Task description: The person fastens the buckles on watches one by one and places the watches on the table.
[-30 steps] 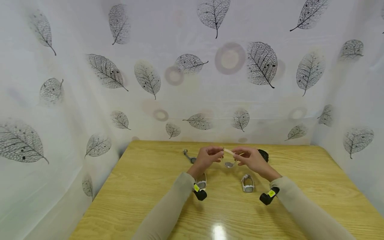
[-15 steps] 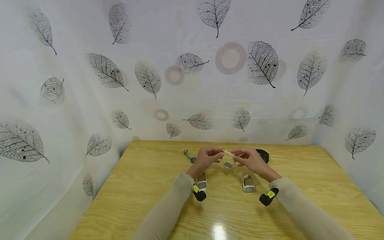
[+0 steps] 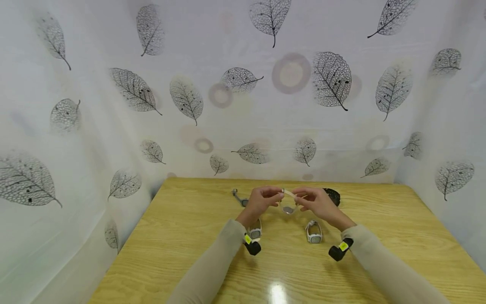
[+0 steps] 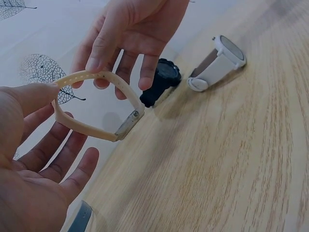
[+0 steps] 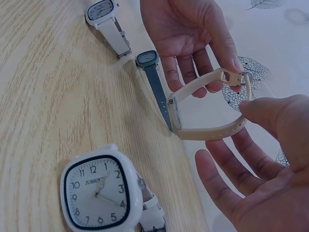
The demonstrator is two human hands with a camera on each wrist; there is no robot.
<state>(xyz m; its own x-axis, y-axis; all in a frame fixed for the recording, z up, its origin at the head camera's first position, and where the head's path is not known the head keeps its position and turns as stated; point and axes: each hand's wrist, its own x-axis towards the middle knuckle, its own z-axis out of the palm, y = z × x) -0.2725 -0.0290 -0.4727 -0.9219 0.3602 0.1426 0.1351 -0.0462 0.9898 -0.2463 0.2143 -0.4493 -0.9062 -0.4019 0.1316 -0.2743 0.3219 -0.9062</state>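
A cream-strapped wristwatch (image 3: 288, 210) hangs above the table with its dial lowest and its strap bent into a loop. My left hand (image 3: 262, 202) pinches the strap at the buckle end between thumb and index finger. On the other side, my right hand (image 3: 317, 202) pinches the holed part of the strap. In the right wrist view the metal buckle (image 5: 246, 78) sits at the left fingertips, and the holed strap (image 5: 227, 131) runs up to it from the right thumb. The remaining fingers of both hands are spread loosely below.
Near my left forearm lies a white watch (image 3: 255, 233), partly covered by the wrist camera. Another white watch (image 3: 314, 237) stands in front of my right hand. Behind the hands are a blue-grey watch (image 3: 244, 202) and a black watch (image 3: 333, 197). A leaf-patterned curtain (image 3: 243, 126) borders the table.
The watch's dial has shifted very slightly left and down over the last second. Both hands keep the same hold in almost the same place.
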